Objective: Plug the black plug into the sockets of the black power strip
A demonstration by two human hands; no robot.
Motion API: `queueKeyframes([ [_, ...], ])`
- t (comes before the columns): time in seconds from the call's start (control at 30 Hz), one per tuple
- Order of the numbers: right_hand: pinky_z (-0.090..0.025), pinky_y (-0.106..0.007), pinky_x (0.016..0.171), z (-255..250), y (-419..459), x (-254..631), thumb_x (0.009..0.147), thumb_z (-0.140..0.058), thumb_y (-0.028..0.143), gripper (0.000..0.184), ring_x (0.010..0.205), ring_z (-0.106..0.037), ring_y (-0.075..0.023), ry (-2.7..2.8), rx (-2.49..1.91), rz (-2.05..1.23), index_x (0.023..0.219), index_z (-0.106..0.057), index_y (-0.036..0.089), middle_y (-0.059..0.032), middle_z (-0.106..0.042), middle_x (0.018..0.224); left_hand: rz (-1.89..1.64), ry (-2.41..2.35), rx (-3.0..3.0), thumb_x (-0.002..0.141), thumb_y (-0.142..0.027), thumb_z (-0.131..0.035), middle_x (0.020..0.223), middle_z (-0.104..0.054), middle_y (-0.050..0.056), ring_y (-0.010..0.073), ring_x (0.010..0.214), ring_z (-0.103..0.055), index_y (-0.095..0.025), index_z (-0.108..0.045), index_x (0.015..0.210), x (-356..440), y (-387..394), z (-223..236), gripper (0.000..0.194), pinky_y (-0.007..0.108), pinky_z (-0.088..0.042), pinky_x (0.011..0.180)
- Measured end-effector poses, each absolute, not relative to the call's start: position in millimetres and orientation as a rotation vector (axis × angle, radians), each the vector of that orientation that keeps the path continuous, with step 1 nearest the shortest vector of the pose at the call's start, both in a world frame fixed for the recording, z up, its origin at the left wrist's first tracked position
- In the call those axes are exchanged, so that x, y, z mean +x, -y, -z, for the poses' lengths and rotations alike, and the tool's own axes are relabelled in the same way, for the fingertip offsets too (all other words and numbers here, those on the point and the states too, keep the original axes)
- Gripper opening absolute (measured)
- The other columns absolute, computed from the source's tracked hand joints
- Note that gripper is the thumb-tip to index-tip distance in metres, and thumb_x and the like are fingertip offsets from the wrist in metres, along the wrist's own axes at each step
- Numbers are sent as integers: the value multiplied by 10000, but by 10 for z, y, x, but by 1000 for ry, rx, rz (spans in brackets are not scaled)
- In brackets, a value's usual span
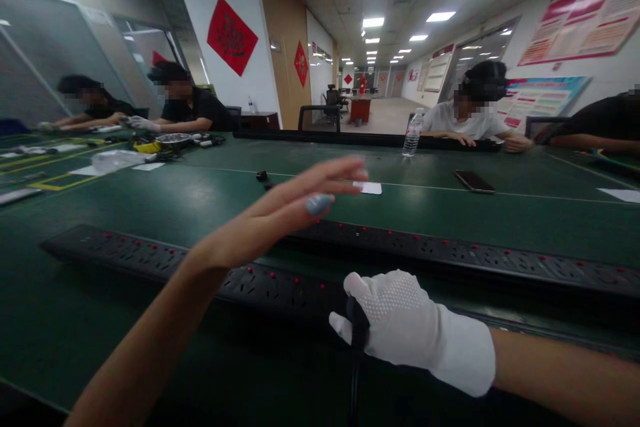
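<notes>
My left hand (280,203), bare with a grey-blue thumbnail, is raised above the table, its fingers stretched out and holding nothing. Below it lies a long black power strip (285,290) with a row of red dots and sockets, partly covered by my forearm. My right hand (400,320) wears a white dotted glove and is closed around a black cable (356,333), which hangs down from the fist. Whether a plug sits at the gripped end is hidden by the fingers. A second black power strip (450,253) lies just beyond, running to the right.
The green table (165,197) carries a phone (474,181), a water bottle (413,135), a white card (369,187) and a small black object (261,175). Another long black strip (350,139) lies at the far edge. Several people sit around the table.
</notes>
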State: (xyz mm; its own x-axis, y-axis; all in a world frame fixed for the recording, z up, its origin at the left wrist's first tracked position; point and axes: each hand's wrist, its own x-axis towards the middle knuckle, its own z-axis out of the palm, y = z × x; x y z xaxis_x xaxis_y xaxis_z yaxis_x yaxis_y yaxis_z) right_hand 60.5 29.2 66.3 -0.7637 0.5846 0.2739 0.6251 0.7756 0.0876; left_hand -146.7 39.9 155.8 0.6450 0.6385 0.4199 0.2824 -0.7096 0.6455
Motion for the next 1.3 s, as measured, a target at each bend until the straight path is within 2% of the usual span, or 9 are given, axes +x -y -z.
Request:
queueKeyframes([
  [0.07, -301, -234, 440, -652, -305, 606, 833, -415, 468, 326, 515, -561, -144, 2741, -916, 218, 906, -522, 168, -14, -618, 644, -721, -736, 2293, 932, -361, -317, 1301, -446, 70, 190, 1157, -449, -216, -322, 1329, -1363, -429, -1281, 422, 381, -368, 975],
  [0.13, -352, -236, 481, -629, -328, 612, 823, -432, 449, 324, 585, -590, -150, 2740, -866, 150, 936, -526, 160, -40, -643, 748, -492, -796, 2344, 901, -388, -393, 1291, -464, 71, 202, 1168, -442, -212, -380, 1294, -1267, -410, -982, 430, 381, -347, 994],
  [0.27, -362, -240, 482, -598, -362, 617, 784, -476, 446, 339, 567, -585, -151, 2741, -852, 86, 947, -524, 153, -36, -635, 739, -395, -969, 2413, 906, -402, -351, 1315, -446, 84, 224, 1146, -465, -203, -273, 1342, -1191, -289, -679, 485, 416, -361, 965],
  [0.37, -364, -233, 483, -620, -359, 609, 784, -494, 414, 292, 568, -585, -143, 2756, -852, 14, 925, -522, 160, -28, -632, 733, -349, -965, 2388, 914, -430, -313, 1271, -488, 71, 217, 1076, -517, -215, -288, 1326, -1217, -269, -718, 465, 397, -398, 917],
  [0.47, -361, -230, 488, -634, -350, 612, 806, -469, 398, 251, 576, -584, -138, 2761, -866, -38, 889, -517, 167, -33, -631, 747, -304, -900, 2389, 915, -446, -310, 1196, -545, 54, 200, 1048, -538, -215, -385, 1259, -1266, -315, -769, 421, 350, -414, 888],
  [0.63, -309, -243, 467, -574, -362, 633, 797, -460, 440, 278, 531, -554, -142, 2744, -884, 36, 870, -494, 174, -11, -603, 671, -211, -913, 2567, 893, -508, -303, 1074, -593, 94, 222, 979, -566, -154, -508, 1086, -1306, -336, -710, 453, 340, -432, 835],
  [0.97, -271, -232, 446, -602, -368, 618, 784, -470, 474, 309, 488, -527, -131, 2766, -906, 75, 845, -490, 172, -7, -590, 645, -198, -961, 2710, 898, -504, -278, 1026, -590, 88, 209, 900, -570, -148, -501, 1041, -1296, -288, -659, 443, 326, -435, 798],
  [1.3, -303, -235, 447, -604, -374, 624, 771, -490, 472, 314, 492, -540, -140, 2771, -888, 70, 855, -498, 169, -7, -596, 635, -203, -946, 2693, 892, -497, -317, 1013, -585, 65, 193, 862, -571, -153, -506, 1046, -1298, -300, -661, 423, 315, -440, 799],
])
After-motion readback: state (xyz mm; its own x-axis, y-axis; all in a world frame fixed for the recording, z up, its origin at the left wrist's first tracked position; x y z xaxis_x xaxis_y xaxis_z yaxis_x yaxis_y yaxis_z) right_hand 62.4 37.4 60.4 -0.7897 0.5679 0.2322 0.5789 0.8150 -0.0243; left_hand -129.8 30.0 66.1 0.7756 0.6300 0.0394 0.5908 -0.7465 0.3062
